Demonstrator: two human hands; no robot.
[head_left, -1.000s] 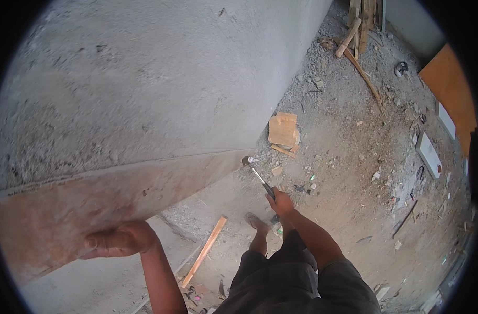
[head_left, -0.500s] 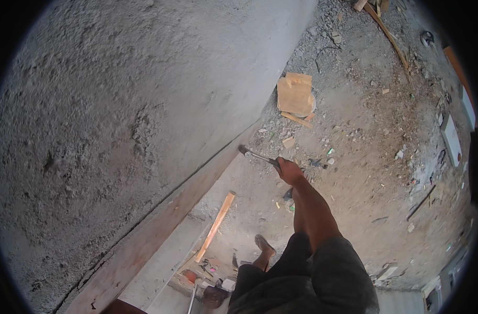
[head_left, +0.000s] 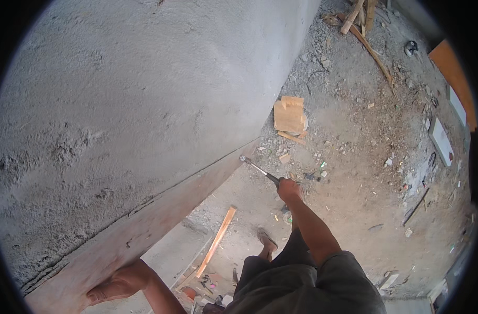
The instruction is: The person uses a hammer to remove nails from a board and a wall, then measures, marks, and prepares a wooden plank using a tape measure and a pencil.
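Observation:
My right hand (head_left: 289, 189) is closed around the dark grip of a hammer (head_left: 260, 170) with a shiny metal shaft. The hammer's head is up and to the left, close to the far end of a long pinkish-grey board (head_left: 186, 201). That board runs along the edge of a rough grey concrete surface (head_left: 123, 104), with a dark gap between them. At the lower left, my left hand (head_left: 118, 285) grips the near part of the board; the thumb side lies on its face and most of the fingers are hidden.
A loose wooden strip (head_left: 216, 242) stands out below the board. Broken plywood pieces (head_left: 288, 115) lie on the rubble-strewn ground (head_left: 354, 183). Long timber scraps (head_left: 372, 49) are at the upper right, with a white slab (head_left: 441, 141) farther right.
My left hand has come into view at the lower left, onto the board. The hammer and my right hand sit slightly lower in the picture, and the view has shifted a little.

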